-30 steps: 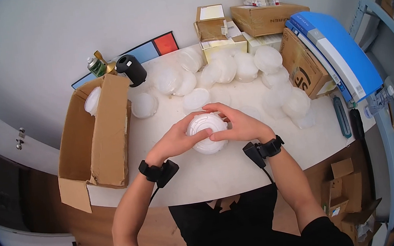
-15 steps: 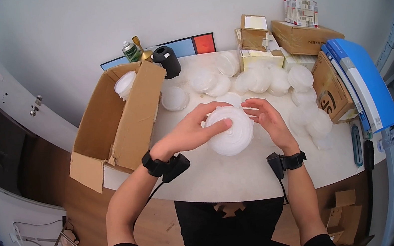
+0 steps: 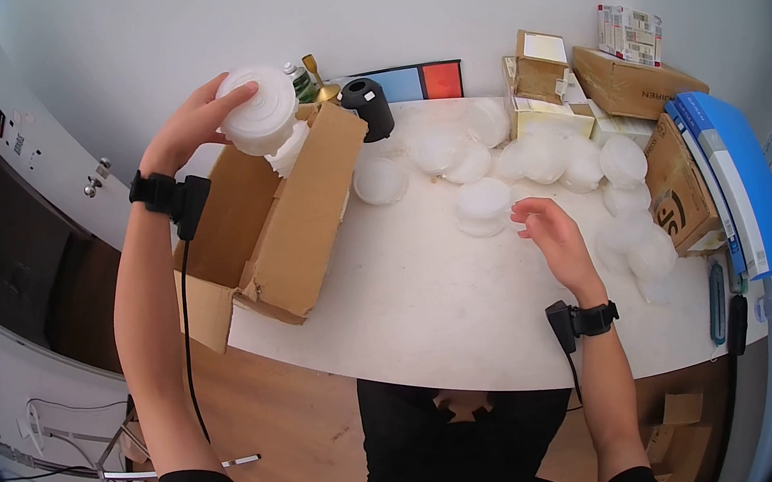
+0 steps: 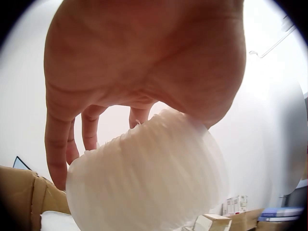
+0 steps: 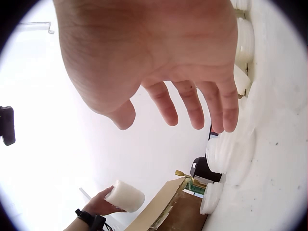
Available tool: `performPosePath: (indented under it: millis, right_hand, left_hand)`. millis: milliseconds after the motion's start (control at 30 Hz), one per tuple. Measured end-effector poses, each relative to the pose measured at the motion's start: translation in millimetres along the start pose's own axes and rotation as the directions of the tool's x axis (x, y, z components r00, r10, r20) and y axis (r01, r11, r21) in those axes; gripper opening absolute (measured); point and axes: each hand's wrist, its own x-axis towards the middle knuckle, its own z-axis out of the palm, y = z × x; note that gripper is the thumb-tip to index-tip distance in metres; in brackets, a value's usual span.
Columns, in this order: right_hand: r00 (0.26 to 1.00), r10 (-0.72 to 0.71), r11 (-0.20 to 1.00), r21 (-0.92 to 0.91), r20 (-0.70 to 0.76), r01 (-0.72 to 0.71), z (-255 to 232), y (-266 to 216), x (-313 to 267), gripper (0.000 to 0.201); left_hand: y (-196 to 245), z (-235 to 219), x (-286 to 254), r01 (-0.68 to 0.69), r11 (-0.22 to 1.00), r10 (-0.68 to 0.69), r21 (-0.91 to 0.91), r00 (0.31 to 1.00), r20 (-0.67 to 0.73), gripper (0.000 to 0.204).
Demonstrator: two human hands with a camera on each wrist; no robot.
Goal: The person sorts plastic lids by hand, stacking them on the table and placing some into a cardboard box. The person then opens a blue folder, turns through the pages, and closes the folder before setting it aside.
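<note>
My left hand (image 3: 200, 124) grips a stack of round translucent white lids (image 3: 258, 111) over the far end of the open cardboard box (image 3: 305, 223). In the left wrist view the thumb and fingers lie around the ribbed stack (image 4: 144, 178). Another white piece (image 3: 290, 151) shows just below it at the box. My right hand (image 3: 556, 242) is empty, its fingers loosely bent, above the table beside a small stack of lids (image 3: 484, 206). The right wrist view shows the right hand (image 5: 159, 62) with its fingers apart.
Loose stacks of lids (image 3: 532, 157) spread across the back and right of the table (image 3: 415, 306). A black cylinder (image 3: 367, 108) and a brass piece (image 3: 320, 82) stand behind the box. Cartons (image 3: 630, 83) and blue binders (image 3: 743, 181) line the right side.
My left hand has carried the stack from the middle of the table leftward to above the box. My right hand has let go of it and stays over the table. The head view has shifted.
</note>
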Motion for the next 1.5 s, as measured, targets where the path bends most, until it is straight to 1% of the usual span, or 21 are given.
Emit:
performPosePath:
  millis: [200,267,300,333,433,467,533,600,700,800,833,900,933,1000,1133,1200,1300,1333,1400,1467,1500]
  right_hand:
    - [0.999,0.026,0.999,-0.037,-0.023,-0.027,-1,3,1,0.033]
    - [0.999,0.025,0.998,-0.057,-0.027,-0.027,-1,4,2,0.033]
    - [0.999,0.026,0.998,-0.054,-0.029,-0.027,-1,5,2,0.033]
    - [0.999,0.029,0.998,-0.049,-0.029,-0.030,0,6,1,0.032]
    - [0.999,0.019,0.995,-0.100,-0.031,-0.022,3,4,1,0.032]
    - [0.999,0.017,0.995,-0.099,-0.029,-0.020,3,4,2,0.032]
    - [0.999,0.024,0.993,-0.115,-0.030,-0.027,2,6,1,0.030]
    - [0.999,0.013,0.993,-0.117,-0.039,-0.017,1,5,1,0.030]
    - [0.999,-0.004,0.993,-0.119,-0.043,-0.001,1,5,2,0.029]
    - [0.999,-0.002,0.992,-0.124,-0.036,-0.003,1,4,0,0.027]
    - [0.999,0.002,0.992,-0.127,-0.033,-0.006,1,4,0,0.027]
    - [0.999,-0.001,0.991,-0.135,-0.033,-0.004,0,4,0,0.026]
    - [0.999,-0.003,0.990,-0.141,-0.035,-0.001,1,5,1,0.026]
    - [0.999,-0.013,0.988,-0.154,-0.034,0.008,0,4,1,0.026]
    - [1.000,-0.001,0.986,-0.166,-0.021,-0.003,0,2,0,0.027]
    - [1.000,-0.007,0.985,-0.171,-0.017,0.004,0,3,0,0.027]
    - [1.000,-0.012,0.984,-0.176,-0.024,0.008,0,1,-1,0.027]
    - [1.000,-0.007,0.985,-0.172,-0.028,0.002,2,-1,-1,0.027]
    - [1.000,-0.013,0.987,-0.161,-0.027,0.009,2,-2,-1,0.028]
    - [0.998,-0.007,0.989,-0.147,-0.056,-0.001,2,-2,-2,0.029]
    - [0.999,0.011,0.994,-0.110,-0.035,-0.015,2,-1,0,0.029]
  left_hand:
    - [-74,-16,28,0.198,0.979,-0.199,0.037,0.980,0.026,0.076]
    - [-89,-17,30,0.298,0.944,-0.313,0.139,0.944,0.103,0.080]
    - [-95,-17,30,0.332,0.936,-0.345,0.118,0.931,0.116,0.082]
    - [-102,-16,29,0.337,0.934,-0.350,0.118,0.929,0.118,0.082]
    - [-121,-11,29,0.332,0.939,-0.344,0.092,0.890,0.298,0.080]
    - [-126,-11,31,0.333,0.938,-0.345,0.092,0.891,0.295,0.080]
    - [-109,0,25,0.296,0.939,-0.344,0.177,0.845,0.409,0.079]
    - [-120,7,37,0.307,0.940,-0.340,0.147,0.827,0.449,0.072]
    - [-124,20,45,0.363,0.931,-0.296,-0.024,0.795,0.529,0.061]
    - [-132,32,54,0.377,0.923,-0.266,-0.077,0.770,0.580,0.056]
    - [-142,37,57,0.379,0.922,-0.266,-0.080,0.770,0.580,0.056]
    - [-164,47,65,0.383,0.879,-0.158,-0.285,0.797,0.583,0.055]
    - [-169,47,68,0.382,0.880,-0.158,-0.283,0.796,0.584,0.055]
    - [-172,47,68,0.376,0.919,-0.240,-0.117,0.771,0.590,0.059]
    - [-148,50,52,0.445,0.896,-0.371,0.001,0.746,0.553,0.055]
    - [-132,54,46,0.410,0.822,-0.556,0.395,0.731,0.397,0.054]
    - [-130,59,50,0.265,0.766,-0.528,0.586,0.780,0.337,0.058]
    - [-125,61,49,0.261,0.765,-0.526,0.589,0.781,0.337,0.058]
    - [-108,59,46,0.180,0.622,-0.509,0.762,0.833,0.218,0.058]
    - [-75,54,33,0.182,0.605,-0.412,0.775,0.904,0.110,0.058]
    - [-79,49,41,0.101,0.672,-0.259,0.734,0.960,0.105,0.055]
